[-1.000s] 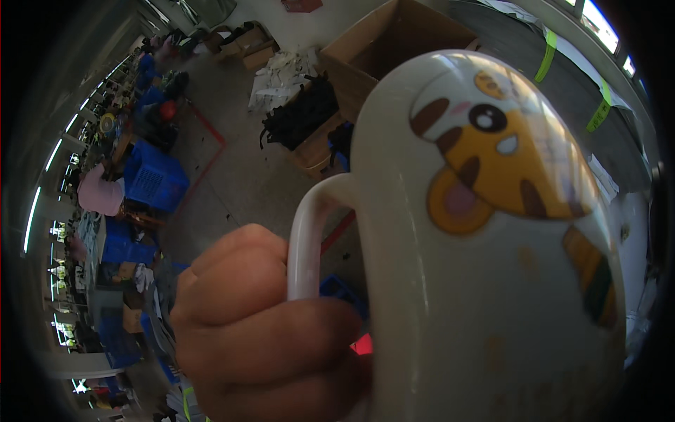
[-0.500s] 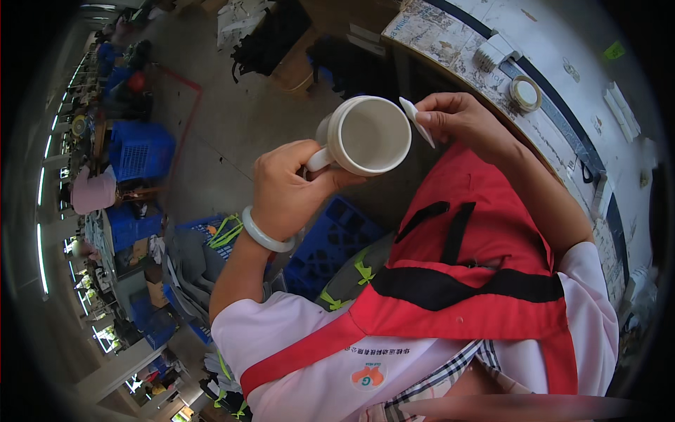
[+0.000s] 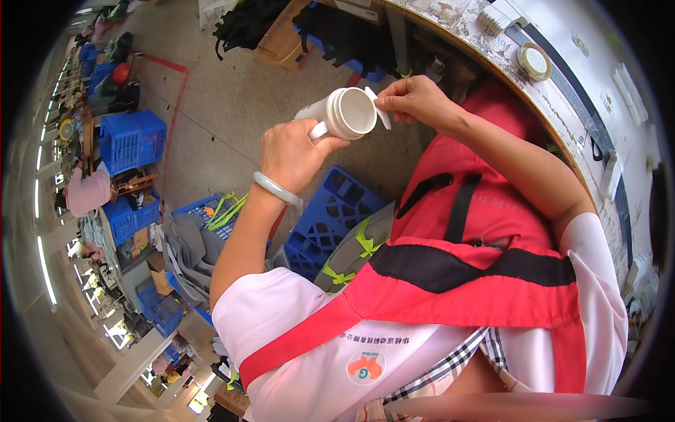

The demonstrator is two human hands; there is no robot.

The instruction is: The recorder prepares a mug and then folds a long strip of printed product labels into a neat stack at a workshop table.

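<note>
My left hand [image 3: 294,150] is closed round the handle of a white mug [image 3: 330,114]. The mug is tipped so its mouth faces right, and the pale inside shows; I make out no drink in it. Just beyond the rim, my right hand [image 3: 415,100] pinches a thin white lid [image 3: 380,109] by its face. The lid stands on edge beside the mug's mouth, very close to the rim. Whether the two touch I cannot tell.
A worktable [image 3: 471,42] with a tape roll [image 3: 534,62] on it curves along my right. Below my hands lies a blue plastic crate [image 3: 327,218]. Grey pieces with green ties [image 3: 365,243] sit beside it. More blue crates [image 3: 133,141] stand at the left.
The mug has moved away from me and a little left, and tilted further to the right. My right hand has carried the lid the same way, keeping it next to the rim.
</note>
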